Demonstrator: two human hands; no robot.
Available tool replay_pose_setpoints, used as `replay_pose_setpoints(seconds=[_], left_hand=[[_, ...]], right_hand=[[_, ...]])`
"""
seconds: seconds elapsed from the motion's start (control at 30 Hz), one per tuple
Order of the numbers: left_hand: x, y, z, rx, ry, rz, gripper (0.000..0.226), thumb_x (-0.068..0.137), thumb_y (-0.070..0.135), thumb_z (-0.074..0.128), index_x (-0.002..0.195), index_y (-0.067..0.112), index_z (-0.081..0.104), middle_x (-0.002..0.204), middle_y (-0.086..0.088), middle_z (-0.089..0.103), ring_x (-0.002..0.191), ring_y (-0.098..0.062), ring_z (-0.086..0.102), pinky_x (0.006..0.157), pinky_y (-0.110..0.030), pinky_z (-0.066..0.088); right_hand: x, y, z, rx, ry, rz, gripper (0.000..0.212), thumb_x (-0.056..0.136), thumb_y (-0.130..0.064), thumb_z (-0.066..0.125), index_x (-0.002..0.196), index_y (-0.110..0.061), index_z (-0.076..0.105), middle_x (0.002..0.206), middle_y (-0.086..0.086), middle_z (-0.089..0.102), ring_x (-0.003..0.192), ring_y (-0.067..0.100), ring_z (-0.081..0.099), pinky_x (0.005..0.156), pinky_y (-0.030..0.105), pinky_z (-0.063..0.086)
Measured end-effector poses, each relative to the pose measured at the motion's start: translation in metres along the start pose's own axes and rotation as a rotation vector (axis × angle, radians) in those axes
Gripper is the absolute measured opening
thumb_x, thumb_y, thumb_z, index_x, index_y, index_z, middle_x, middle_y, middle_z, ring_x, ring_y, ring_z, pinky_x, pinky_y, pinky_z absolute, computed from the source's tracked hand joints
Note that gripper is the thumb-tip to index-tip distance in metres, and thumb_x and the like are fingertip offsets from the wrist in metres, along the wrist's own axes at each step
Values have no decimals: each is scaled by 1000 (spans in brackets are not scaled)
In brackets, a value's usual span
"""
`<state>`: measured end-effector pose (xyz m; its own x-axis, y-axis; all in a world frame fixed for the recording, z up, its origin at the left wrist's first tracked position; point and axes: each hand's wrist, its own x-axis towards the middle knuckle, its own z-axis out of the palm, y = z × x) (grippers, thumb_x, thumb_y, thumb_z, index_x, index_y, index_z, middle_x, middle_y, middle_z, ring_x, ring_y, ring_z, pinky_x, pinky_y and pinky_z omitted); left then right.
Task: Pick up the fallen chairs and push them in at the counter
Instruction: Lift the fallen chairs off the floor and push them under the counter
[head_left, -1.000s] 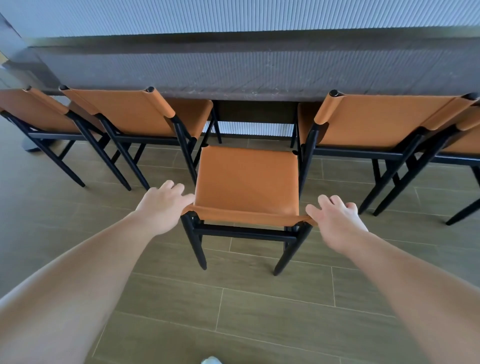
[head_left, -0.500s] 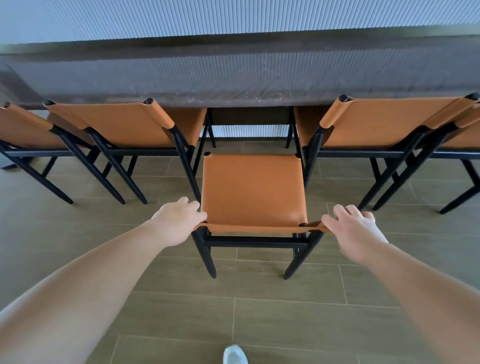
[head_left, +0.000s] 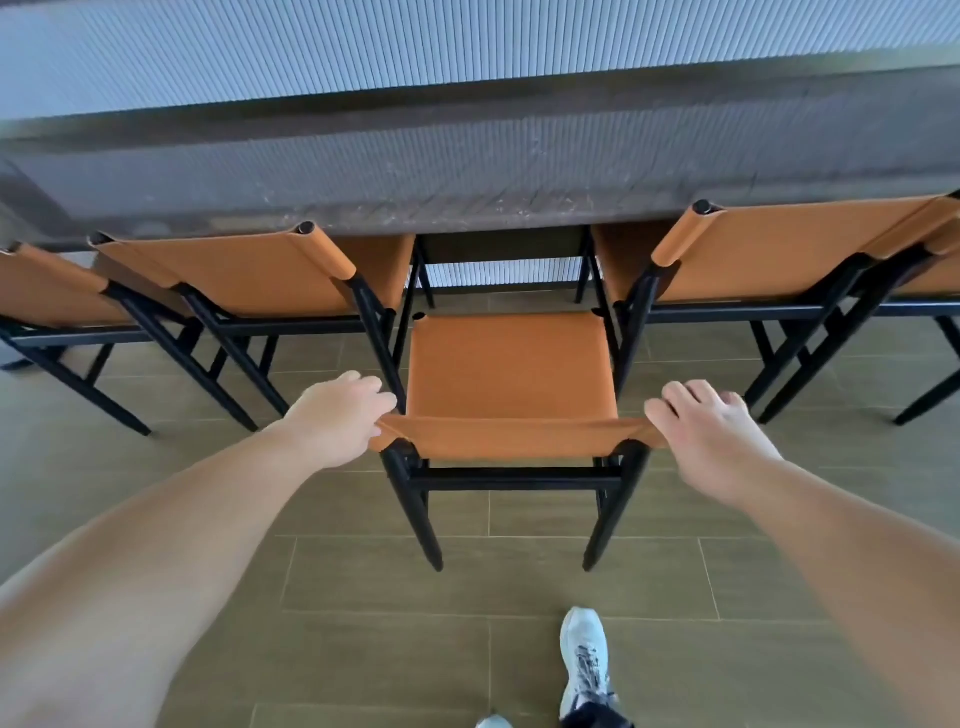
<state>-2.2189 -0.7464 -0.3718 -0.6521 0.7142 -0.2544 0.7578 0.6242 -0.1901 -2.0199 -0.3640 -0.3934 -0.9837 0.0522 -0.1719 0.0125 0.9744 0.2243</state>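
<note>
Tiled floor (head_left: 363, 587), dark counter (head_left: 467, 176) — five chairs visible. Middle chair (head_left: 509, 374) upright, seat toward counter; left hand (head_left: 337, 415) and right hand (head_left: 711, 426) grasp its backrest ends.

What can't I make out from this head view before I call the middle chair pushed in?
- Middle chair: front legs hidden by its own seat.
- Left hand and right hand: fingertips curl over the backrest top, out of sight.
- Far-left chair and far-right chair: cut off by the frame edges.
- Counter: underside hidden by its front edge.
</note>
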Motion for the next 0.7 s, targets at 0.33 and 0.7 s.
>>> replay_pose_setpoints(seconds=[0.33, 0.7], left_hand=[[35, -34, -24, 69, 49, -82, 12, 93, 32, 60, 100, 23, 54, 86, 8, 36, 81, -14, 38, 53, -28, 29], [106, -54, -65, 147, 230, -311, 33, 69, 15, 82, 87, 15, 55, 80, -3, 58, 79, -28, 57, 76, -43, 44]], right_hand=[[67, 30, -34, -60, 53, -56, 51, 74, -5, 60, 119, -22, 43, 109, 0, 41, 97, 23, 39, 76, 36, 43], [158, 60, -81, -120, 158, 41, 40, 75, -13, 67, 110, -17, 46, 100, 6, 51, 89, 25, 47, 65, 35, 35]])
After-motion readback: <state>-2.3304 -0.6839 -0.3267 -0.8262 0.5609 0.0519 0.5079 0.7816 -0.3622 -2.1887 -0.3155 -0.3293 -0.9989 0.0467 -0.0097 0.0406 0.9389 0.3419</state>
